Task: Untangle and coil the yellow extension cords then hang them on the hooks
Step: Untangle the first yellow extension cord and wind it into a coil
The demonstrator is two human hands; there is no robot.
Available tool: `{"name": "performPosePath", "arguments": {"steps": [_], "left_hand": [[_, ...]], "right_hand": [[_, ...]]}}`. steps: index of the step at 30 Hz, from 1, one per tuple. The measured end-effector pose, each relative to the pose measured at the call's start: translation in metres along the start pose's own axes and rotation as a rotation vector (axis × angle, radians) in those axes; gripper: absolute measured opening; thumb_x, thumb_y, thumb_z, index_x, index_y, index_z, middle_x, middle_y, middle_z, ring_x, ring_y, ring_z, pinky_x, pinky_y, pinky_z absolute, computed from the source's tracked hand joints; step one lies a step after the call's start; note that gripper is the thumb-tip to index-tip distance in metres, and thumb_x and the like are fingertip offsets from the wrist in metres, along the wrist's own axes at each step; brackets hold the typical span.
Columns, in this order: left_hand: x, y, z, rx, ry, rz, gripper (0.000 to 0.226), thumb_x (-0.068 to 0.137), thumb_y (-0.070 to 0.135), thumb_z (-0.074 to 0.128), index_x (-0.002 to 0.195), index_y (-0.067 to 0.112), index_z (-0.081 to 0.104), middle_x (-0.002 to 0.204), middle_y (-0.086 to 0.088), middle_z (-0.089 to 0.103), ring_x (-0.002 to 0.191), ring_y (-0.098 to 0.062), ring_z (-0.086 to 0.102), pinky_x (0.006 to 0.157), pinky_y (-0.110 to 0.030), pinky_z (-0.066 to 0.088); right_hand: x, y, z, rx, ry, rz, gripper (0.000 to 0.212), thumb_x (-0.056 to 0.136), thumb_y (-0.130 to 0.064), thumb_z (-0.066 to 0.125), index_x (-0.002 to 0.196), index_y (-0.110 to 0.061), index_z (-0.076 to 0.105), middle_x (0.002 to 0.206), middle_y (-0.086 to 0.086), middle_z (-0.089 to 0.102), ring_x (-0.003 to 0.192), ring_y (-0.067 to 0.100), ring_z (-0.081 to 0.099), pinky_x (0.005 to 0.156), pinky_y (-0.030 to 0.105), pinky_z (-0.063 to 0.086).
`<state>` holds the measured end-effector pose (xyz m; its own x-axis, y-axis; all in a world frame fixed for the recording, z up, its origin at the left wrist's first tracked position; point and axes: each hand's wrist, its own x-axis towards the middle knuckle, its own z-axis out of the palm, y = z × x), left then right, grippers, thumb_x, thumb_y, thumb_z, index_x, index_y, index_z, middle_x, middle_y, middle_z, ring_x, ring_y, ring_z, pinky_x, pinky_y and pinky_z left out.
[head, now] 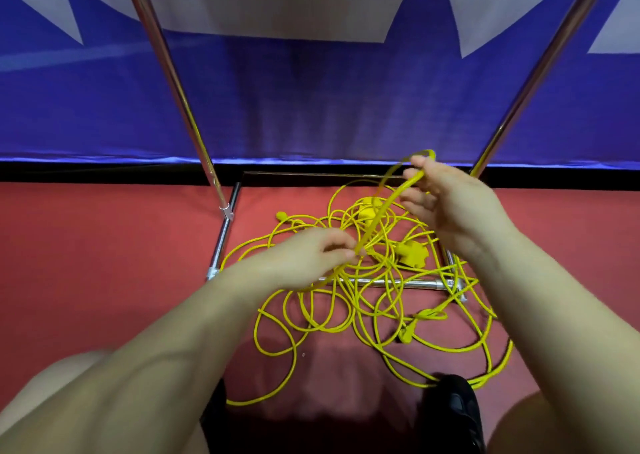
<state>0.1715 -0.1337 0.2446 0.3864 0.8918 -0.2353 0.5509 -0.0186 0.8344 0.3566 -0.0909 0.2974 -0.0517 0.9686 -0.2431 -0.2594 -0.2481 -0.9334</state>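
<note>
A tangled heap of yellow extension cords (346, 315) lies on the red floor across the base of a metal rack. A yellow socket block (414, 254) and plugs sit inside the heap. My left hand (311, 256) pinches one lifted strand between thumb and fingers. My right hand (450, 204) grips the same strand higher up, where it bends into a loop (391, 180) above the pile. The strand runs taut and slanted between my two hands. No hooks are in view.
Two chrome rack poles (180, 100) (540, 73) slant upward from a chrome base frame (398, 283). A blue and white banner (311, 90) hangs behind. My black shoe (457, 408) stands on the floor at the cords' near edge, my knees at both lower corners.
</note>
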Motion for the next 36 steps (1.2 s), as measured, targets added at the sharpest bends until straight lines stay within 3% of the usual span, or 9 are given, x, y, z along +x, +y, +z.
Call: {"name": "performPosePath", "arguments": {"steps": [4, 11, 15, 18, 21, 24, 28, 32, 36], "left_hand": [[-0.001, 0.010, 0.000, -0.287, 0.013, -0.081, 0.023, 0.100, 0.012, 0.036, 0.088, 0.020, 0.054, 0.080, 0.001, 0.063, 0.066, -0.003, 0.064, 0.066, -0.019, 0.050], [0.001, 0.020, -0.006, -0.740, 0.038, -0.085, 0.017, 0.096, 0.010, 0.043, 0.094, 0.015, 0.059, 0.076, -0.001, 0.060, 0.066, -0.009, 0.065, 0.073, -0.033, 0.056], [0.006, 0.025, -0.017, -1.114, 0.158, -0.041, 0.018, 0.095, 0.004, 0.040, 0.094, 0.010, 0.057, 0.073, -0.003, 0.060, 0.063, -0.012, 0.067, 0.063, -0.034, 0.058], [0.009, 0.026, -0.029, -1.317, 0.301, 0.003, 0.018, 0.096, 0.005, 0.039, 0.092, 0.008, 0.056, 0.065, -0.001, 0.066, 0.064, -0.013, 0.069, 0.061, -0.032, 0.059], [0.015, 0.018, -0.031, -1.179, 0.306, -0.032, 0.017, 0.097, 0.011, 0.040, 0.102, 0.011, 0.055, 0.086, -0.005, 0.068, 0.084, -0.021, 0.068, 0.077, -0.035, 0.056], [0.014, 0.010, -0.017, -0.686, 0.136, -0.151, 0.018, 0.098, 0.024, 0.041, 0.106, 0.023, 0.057, 0.102, 0.001, 0.065, 0.099, -0.017, 0.062, 0.093, -0.033, 0.044], [0.007, 0.006, 0.004, -0.149, -0.174, -0.074, 0.014, 0.095, 0.017, 0.050, 0.104, 0.022, 0.059, 0.102, 0.006, 0.063, 0.090, -0.002, 0.056, 0.079, -0.013, 0.039], [0.008, 0.007, 0.000, -0.252, -0.018, -0.084, 0.019, 0.096, 0.006, 0.044, 0.094, 0.022, 0.056, 0.083, 0.006, 0.063, 0.073, 0.000, 0.061, 0.069, -0.024, 0.045], [0.011, 0.016, -0.009, -0.705, 0.213, -0.071, 0.017, 0.097, 0.005, 0.041, 0.094, 0.018, 0.052, 0.080, -0.001, 0.058, 0.068, -0.009, 0.066, 0.062, -0.033, 0.056]], "right_hand": [[0.002, -0.002, -0.002, 0.034, -0.035, -0.013, 0.014, 0.096, -0.029, 0.046, 0.096, -0.023, 0.060, 0.084, -0.006, 0.070, 0.068, 0.006, 0.068, 0.061, 0.018, 0.055], [-0.003, 0.017, 0.004, -0.154, -0.125, 0.070, 0.016, 0.094, -0.029, 0.050, 0.105, -0.021, 0.058, 0.104, 0.003, 0.069, 0.084, 0.012, 0.069, 0.073, 0.026, 0.056], [-0.020, 0.041, 0.012, -0.508, -0.447, 0.207, 0.020, 0.087, -0.044, 0.053, 0.097, -0.029, 0.061, 0.108, -0.004, 0.068, 0.104, 0.011, 0.062, 0.096, 0.032, 0.043], [-0.031, 0.057, 0.018, -0.647, -0.660, 0.222, 0.034, 0.085, -0.042, 0.057, 0.104, -0.015, 0.065, 0.112, 0.005, 0.068, 0.105, 0.009, 0.060, 0.099, 0.024, 0.041], [-0.027, 0.051, 0.019, -0.515, -0.596, 0.183, 0.013, 0.094, -0.016, 0.049, 0.091, -0.012, 0.060, 0.090, 0.006, 0.069, 0.085, 0.015, 0.065, 0.086, 0.021, 0.050], [-0.011, 0.031, 0.008, -0.343, -0.319, 0.126, 0.018, 0.096, -0.022, 0.046, 0.088, -0.016, 0.060, 0.071, -0.001, 0.072, 0.067, 0.014, 0.070, 0.076, 0.028, 0.055], [0.003, 0.013, -0.006, -0.079, -0.059, 0.205, 0.023, 0.098, -0.029, 0.042, 0.088, -0.016, 0.058, 0.065, -0.006, 0.072, 0.059, 0.011, 0.070, 0.053, 0.022, 0.056], [0.003, 0.012, -0.006, -0.044, -0.123, 0.166, 0.022, 0.097, -0.033, 0.043, 0.099, -0.019, 0.059, 0.082, -0.004, 0.074, 0.073, 0.012, 0.072, 0.063, 0.025, 0.057], [-0.010, 0.034, -0.001, -0.483, -0.306, 0.079, 0.023, 0.089, -0.041, 0.053, 0.102, -0.024, 0.062, 0.107, 0.000, 0.069, 0.098, 0.013, 0.065, 0.086, 0.032, 0.049]]}}
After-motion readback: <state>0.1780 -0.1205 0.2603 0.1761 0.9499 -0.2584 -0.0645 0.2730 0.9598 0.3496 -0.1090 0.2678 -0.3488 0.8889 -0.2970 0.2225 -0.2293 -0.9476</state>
